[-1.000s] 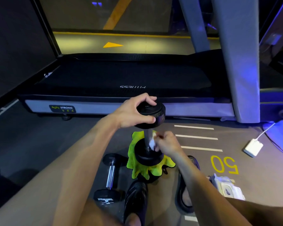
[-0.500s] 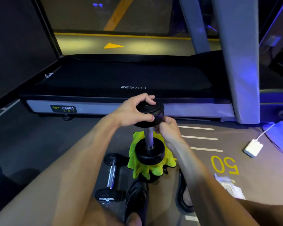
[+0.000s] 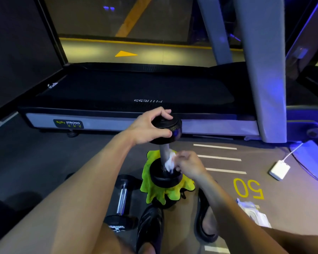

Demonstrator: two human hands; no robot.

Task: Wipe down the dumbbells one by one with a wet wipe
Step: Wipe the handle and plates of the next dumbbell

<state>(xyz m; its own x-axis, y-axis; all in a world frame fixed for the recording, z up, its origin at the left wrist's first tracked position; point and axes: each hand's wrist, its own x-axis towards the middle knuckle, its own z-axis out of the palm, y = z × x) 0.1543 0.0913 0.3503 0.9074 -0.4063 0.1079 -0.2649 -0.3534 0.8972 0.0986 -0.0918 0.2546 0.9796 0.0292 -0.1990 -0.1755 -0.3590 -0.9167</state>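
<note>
Treadmill (image 3: 132, 92) across upper half; upright cut off at top edge. Below centre, dumbbell (image 3: 165, 153) standing on end upon a green cloth (image 3: 151, 189); whatever sits under the cloth mostly hidden. Left hand (image 3: 149, 128) curled over the upper head, gripping it. Right hand (image 3: 187, 165) pinching a white wipe (image 3: 169, 162) against the lower handle; fingertips blurred. Second dumbbell (image 3: 122, 200) lying on the floor at lower centre-left, near head partly cut by the leg. Wipe pack (image 3: 253, 213) lower right, partly behind the forearm. White adapter (image 3: 279, 170) at right, cable running out of sight.
</note>
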